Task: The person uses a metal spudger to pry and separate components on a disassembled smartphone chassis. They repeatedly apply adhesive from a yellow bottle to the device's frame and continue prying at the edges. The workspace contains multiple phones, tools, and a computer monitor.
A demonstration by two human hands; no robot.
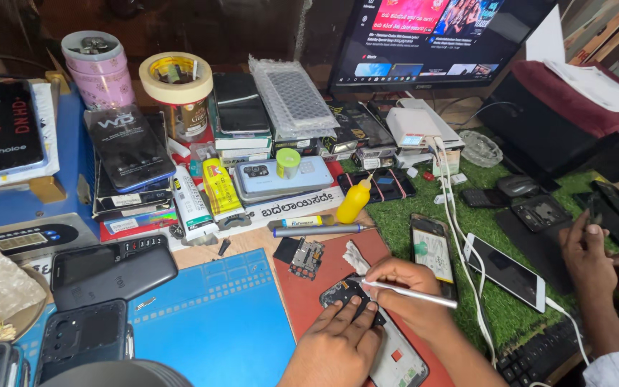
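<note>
1. The person's left hand [334,344] lies flat, fingers pressed down on an opened phone [388,351] that rests on a red mat [309,301] at the near edge of the worktop [202,252].
2. The right hand [406,287] grips a slim silver tool [410,294] like a pen, its tip pointing left and meeting the dark upper part of the opened phone, just beside the left fingertips.
3. The phone has its back off, showing a pale inner board with a small red patch toward its lower end.
4. A small circuit board [306,258] lies on the red mat just above the hands, with a crumpled white scrap [356,256] beside it.
5. A blue mat [213,322] lies to the left of the red one; dark phone shells [84,337] sit at its left edge.
6. A yellow squeeze bottle [354,202] stands behind the red mat, with a grey screwdriver [317,230] lying in front of it.
7. To the right, on green artificial turf [510,301], lie another opened phone [433,251] and a white-edged phone [504,271], with white cables [460,222] running between them.
8. Another person's hand [589,258] works at the right edge, near a dark phone frame [539,213].
9. A monitor [438,39] stands at the back.
</note>
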